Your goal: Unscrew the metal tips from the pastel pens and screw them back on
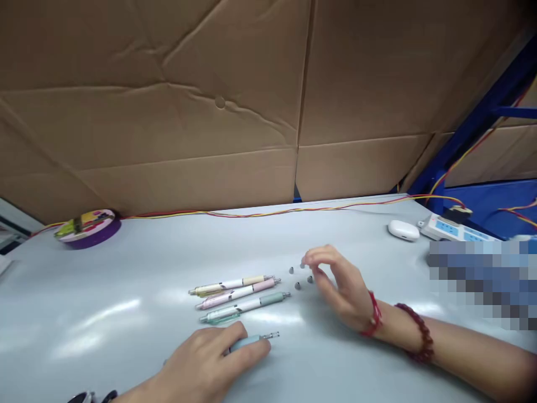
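Observation:
My left hand [212,355] is closed around a light blue pen [245,342]; bare metal shows at its front end, and the hand covers most of the barrel. Beyond it, a yellow-and-white pen [229,285], a pink-and-white pen [239,293] and a green-and-white pen [247,307] lie side by side, metal ends pointing right. Thumb and fingers of my right hand [342,280] come together at a small grey pen tip [302,263] on the table. Close by stand more pen tips [291,270], [297,285], [310,279].
A round purple tin [90,229] is at the back left. White earbud case [403,230] and power strip [455,228] lie at right. Red and yellow wires [251,214] run along the table's back edge, before cardboard [188,123]. Dark glasses [86,397] show at bottom left.

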{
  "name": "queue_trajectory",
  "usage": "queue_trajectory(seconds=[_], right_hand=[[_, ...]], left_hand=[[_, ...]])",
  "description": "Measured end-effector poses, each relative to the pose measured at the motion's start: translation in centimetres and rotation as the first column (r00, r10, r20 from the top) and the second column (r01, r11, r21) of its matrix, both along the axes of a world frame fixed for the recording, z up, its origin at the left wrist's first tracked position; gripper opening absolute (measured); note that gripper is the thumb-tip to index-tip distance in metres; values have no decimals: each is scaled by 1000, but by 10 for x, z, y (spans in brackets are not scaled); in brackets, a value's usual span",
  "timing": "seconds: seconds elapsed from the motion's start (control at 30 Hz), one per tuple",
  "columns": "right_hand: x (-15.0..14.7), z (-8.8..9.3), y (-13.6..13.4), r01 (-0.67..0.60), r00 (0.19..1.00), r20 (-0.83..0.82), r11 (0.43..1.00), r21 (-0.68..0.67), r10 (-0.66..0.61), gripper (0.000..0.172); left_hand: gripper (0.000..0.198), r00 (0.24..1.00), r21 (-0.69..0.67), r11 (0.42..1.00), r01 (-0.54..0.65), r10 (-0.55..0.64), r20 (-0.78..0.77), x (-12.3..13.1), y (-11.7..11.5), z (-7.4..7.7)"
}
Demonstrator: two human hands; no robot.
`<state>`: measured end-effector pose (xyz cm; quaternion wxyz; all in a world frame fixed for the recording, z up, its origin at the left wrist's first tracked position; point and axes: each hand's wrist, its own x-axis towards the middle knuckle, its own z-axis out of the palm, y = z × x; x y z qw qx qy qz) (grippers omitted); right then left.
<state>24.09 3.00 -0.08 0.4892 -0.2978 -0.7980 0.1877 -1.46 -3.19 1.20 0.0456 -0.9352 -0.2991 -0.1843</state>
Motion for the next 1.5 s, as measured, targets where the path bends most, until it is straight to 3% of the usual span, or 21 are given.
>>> queue_trajectory(seconds=[0.1,0.17,0.37,0.67,0.87,1.1,1.27,1.37,1.5], right_hand=[[-6,3,-19,-196,964,155,971,-134,216,20],[-11,5,-28,-252,916,269,949,-192,298,20],[-17,4,-29,-234,905,298,940,-249,304,11],[-21,-2,-29,-288,905,283,946,-146,319,17],[-22,-3,-29,-294,897,320,952,-80,304,16],[-23,-5,-29,-311,861,404,948,-64,309,15],[-29,-2,-31,-280,882,372,957,-81,290,19],[-32,1,-33,-348,868,347,934,-87,356,21],[-30,2,-33,-381,879,250,914,-143,406,11]], left_hand=[[43,1000,-2,1000,1,-1,-1,0,1,-1],[43,1000,-8,1000,3,-3,-2,-1,1,-1],[41,1000,-26,1000,13,-13,-7,0,0,-2],[41,998,-9,999,53,-53,-25,-2,1,-6],[21,993,-256,967,-9,39,114,0,-2,-6],[16,992,-290,956,-44,77,102,1,-4,-9],[15,988,-336,941,-37,85,130,5,-3,-11],[16,986,-376,927,-12,74,151,9,-5,-9],[20,984,-233,972,40,2,178,14,-9,-1]])
